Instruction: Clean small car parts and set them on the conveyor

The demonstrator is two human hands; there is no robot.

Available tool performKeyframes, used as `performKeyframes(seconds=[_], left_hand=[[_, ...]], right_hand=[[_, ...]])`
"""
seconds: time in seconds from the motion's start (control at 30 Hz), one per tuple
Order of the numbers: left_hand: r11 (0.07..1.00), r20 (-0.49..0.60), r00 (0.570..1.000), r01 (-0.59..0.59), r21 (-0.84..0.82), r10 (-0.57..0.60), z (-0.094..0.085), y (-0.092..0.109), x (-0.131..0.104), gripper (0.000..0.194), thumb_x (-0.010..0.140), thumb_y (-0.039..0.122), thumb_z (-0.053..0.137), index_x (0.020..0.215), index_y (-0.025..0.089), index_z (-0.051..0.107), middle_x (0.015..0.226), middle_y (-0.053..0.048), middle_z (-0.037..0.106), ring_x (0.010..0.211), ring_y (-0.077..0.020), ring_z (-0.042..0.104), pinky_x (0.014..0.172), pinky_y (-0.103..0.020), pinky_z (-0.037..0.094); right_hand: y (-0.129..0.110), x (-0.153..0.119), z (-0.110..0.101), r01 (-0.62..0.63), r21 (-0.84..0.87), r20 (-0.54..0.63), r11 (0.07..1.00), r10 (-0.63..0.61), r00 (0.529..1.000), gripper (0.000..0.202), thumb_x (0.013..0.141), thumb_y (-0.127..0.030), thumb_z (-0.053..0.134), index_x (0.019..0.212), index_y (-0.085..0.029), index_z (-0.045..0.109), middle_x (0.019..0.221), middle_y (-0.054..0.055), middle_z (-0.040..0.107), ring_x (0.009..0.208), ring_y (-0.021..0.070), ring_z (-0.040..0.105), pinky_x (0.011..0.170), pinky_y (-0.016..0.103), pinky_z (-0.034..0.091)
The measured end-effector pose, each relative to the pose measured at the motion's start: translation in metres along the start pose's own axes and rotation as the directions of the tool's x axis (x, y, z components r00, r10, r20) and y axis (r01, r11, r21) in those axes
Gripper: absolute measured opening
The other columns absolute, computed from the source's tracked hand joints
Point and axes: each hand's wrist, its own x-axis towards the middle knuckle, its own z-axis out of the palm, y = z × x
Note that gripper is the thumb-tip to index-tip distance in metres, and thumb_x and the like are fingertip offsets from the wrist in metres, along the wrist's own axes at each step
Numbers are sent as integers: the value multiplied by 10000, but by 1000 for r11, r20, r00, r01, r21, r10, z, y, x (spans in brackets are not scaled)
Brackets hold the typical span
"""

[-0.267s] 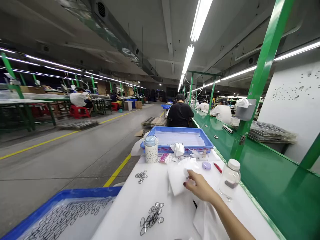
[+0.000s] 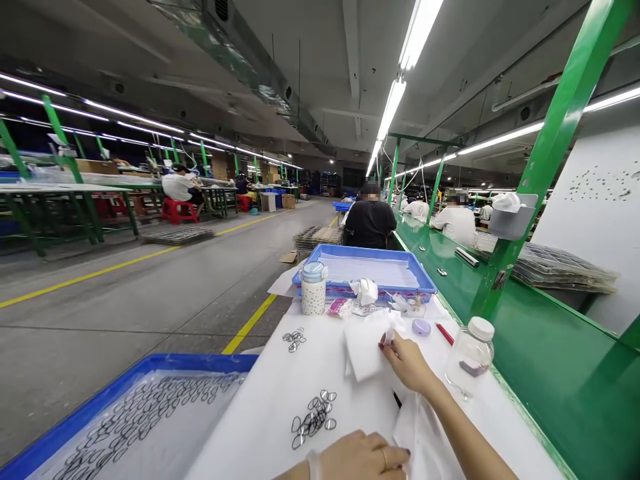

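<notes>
1. The right hand (image 2: pixel 411 363) reaches over the white table (image 2: pixel 250 427), its thumb and forefinger drawn close together at the edge of a folded white sheet (image 2: pixel 365 350); a whitish bit (image 2: pixel 389 337) shows at the fingertips, and I cannot tell whether it is pinched or worn on the finger
2. The left hand (image 2: pixel 363 457) is low in the view, back upward, fingers bent toward the right, with a gold ring (image 2: pixel 385 459) on one finger and a pale band (image 2: pixel 314 465) at the wrist; its fingertips are partly cut off by the frame, so I cannot tell whether it grips anything
3. A heap of black-rimmed ovals (image 2: pixel 313 420) lies on the table just beyond the left hand, and a smaller cluster (image 2: pixel 294 340) lies farther off, near the table's left edge
4. More such ovals lie in rows inside the blue tray (image 2: pixel 200 362) at the lower left
5. A white cloth (image 2: pixel 425 433) spreads under the right forearm, a dark tip (image 2: pixel 397 399) showing beside it
6. A clear jar (image 2: pixel 470 360) with a white lid stands to the right of the right hand, near a red pen (image 2: pixel 445 334) and a purple case (image 2: pixel 421 327)
7. Beyond the sheet, a speckled cup (image 2: pixel 313 297) stands upright beside a pink packet (image 2: pixel 340 307), in front of a second blue tray (image 2: pixel 424 275)
</notes>
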Motion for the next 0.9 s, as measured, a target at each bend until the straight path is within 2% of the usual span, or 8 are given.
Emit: performKeyframes(seconds=[0.07, 0.17, 0.27, 0.37, 0.43, 0.53, 0.67, 0.9], left_hand=[[993, -18, 994, -105, -49, 104, -1, -11, 4, 369, 971, 420, 547, 1286, 228, 571, 1362, -58, 641, 1116, -230, 665, 763, -317, 529], [987, -25, 994, -109, -115, 106, 4, -16, 3, 359, 964, 444, 560, 1253, 231, 571, 1269, -23, 699, 1075, -200, 679, 778, -291, 499], [993, -32, 999, 32, -113, -36, -5, -7, -7, 260, 967, 409, 555, 1170, 253, 601, 1241, -13, 701, 1035, -211, 676, 809, -307, 482], [957, 15, 964, 264, -120, -265, -29, 2, -14, 575, 782, 547, 734, 1208, 193, 582, 1267, -100, 660, 1069, -314, 639, 880, -421, 487], [930, 43, 937, 350, -116, -347, -42, 0, -17, 713, 678, 553, 821, 1235, 183, 574, 1291, -125, 638, 1094, -347, 622, 892, -459, 485], [922, -17, 933, 354, -157, -361, -47, -5, -20, 756, 612, 472, 890, 1242, 201, 573, 1299, -114, 627, 1105, -322, 618, 900, -420, 484], [930, -99, 933, 328, -167, -347, -42, -6, -22, 691, 649, 450, 868, 1228, 200, 585, 1249, -89, 650, 1082, -283, 622, 894, -384, 477], [938, -114, 934, 326, -119, -339, -43, -7, -23, 676, 682, 518, 836, 1219, 190, 589, 1232, -102, 658, 1061, -299, 623, 862, -388, 467]], right_hand=[[1, 0, 1, -11, -19, -31, 1000, 11, 999, 95, 961, -236, 398, 944, -210, 488, 763, 29, 657, 692, 211, 597, 637, 266, 320], [1, 1, 7, -22, -34, -71, 999, 20, 997, 87, 966, -241, 393, 947, -208, 471, 743, 40, 656, 675, 230, 611, 624, 271, 302], [3, 0, 12, -27, -19, -76, 999, 26, 997, 94, 964, -250, 390, 965, -202, 471, 748, 59, 670, 684, 257, 637, 633, 287, 323], [8, -2, 12, -38, 7, -60, 999, 38, 997, 128, 968, -289, 376, 1002, -197, 459, 855, 99, 703, 754, 283, 668, 672, 317, 377], [10, -1, 11, -30, 29, -43, 999, 32, 999, 153, 972, -314, 357, 1022, -202, 447, 943, 114, 712, 836, 294, 684, 721, 342, 417], [12, 0, 9, -7, 86, -35, 996, 10, 999, 173, 979, -339, 330, 1027, -214, 439, 1032, 113, 711, 939, 284, 692, 794, 368, 460], [16, -1, 7, 16, 235, -83, 972, 4, 997, 264, 1002, -442, 336, 1044, -222, 476, 1077, 103, 707, 955, 249, 698, 814, 365, 504], [22, -2, 8, 4, 512, -138, 859, 77, 987, 429, 972, -603, 396, 978, -218, 586, 1067, 95, 709, 1085, 246, 669, 906, 373, 521]])
